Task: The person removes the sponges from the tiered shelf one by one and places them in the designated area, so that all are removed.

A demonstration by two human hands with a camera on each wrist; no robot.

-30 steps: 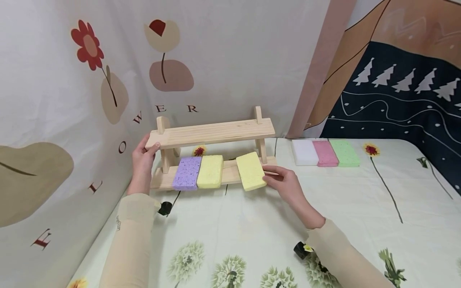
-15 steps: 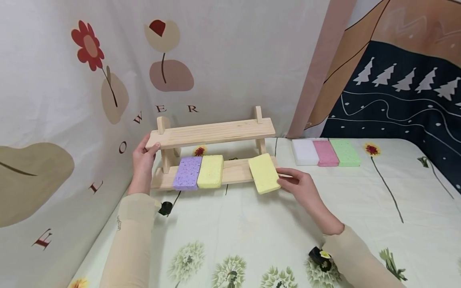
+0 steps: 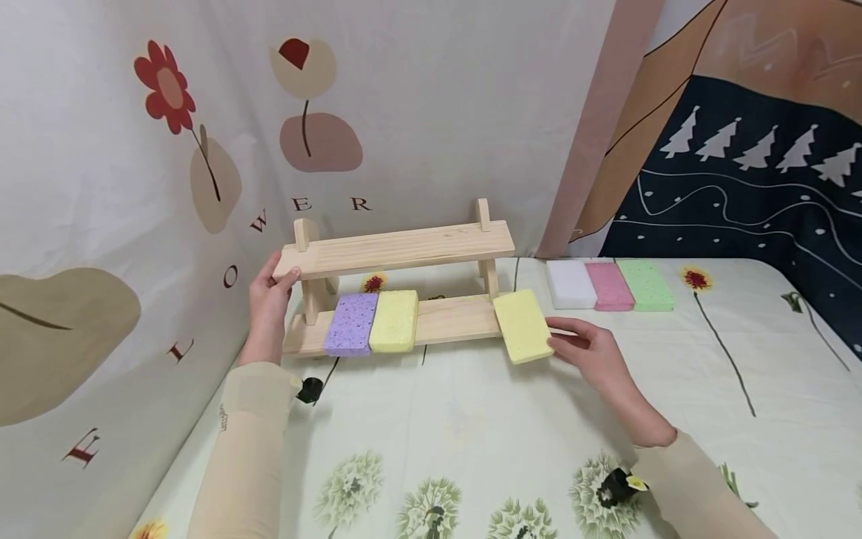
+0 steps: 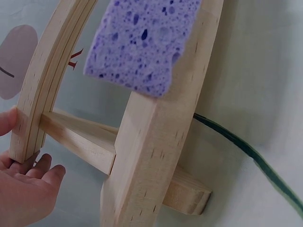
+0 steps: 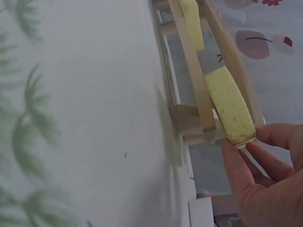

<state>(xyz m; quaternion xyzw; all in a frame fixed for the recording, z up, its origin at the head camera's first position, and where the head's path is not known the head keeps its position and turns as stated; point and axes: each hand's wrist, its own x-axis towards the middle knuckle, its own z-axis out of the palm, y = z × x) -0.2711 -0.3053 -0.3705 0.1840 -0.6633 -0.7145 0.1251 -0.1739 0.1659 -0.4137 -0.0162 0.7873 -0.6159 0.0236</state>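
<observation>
A two-tier wooden rack (image 3: 404,248) stands against the back cloth. My left hand (image 3: 268,311) grips the left end of its upper board, thumb on top and fingers beneath, as the left wrist view also shows. On the lower board a purple sponge (image 3: 351,324) and a yellow sponge (image 3: 393,322) lean side by side. Between thumb and fingers my right hand (image 3: 592,355) pinches a second yellow sponge (image 3: 524,327) by its right edge. That sponge is tilted, at the right end of the lower board; whether it touches the board I cannot tell.
To the right of the rack, a white sponge (image 3: 570,285), a pink sponge (image 3: 609,287) and a green sponge (image 3: 644,286) lie in a row on the flower-print cloth (image 3: 458,419). Patterned cloth walls (image 3: 431,112) close off the back and left.
My right hand has moved to the right with the second yellow sponge, from the lower board's right part to its end. The left hand and the rack have stayed in place.
</observation>
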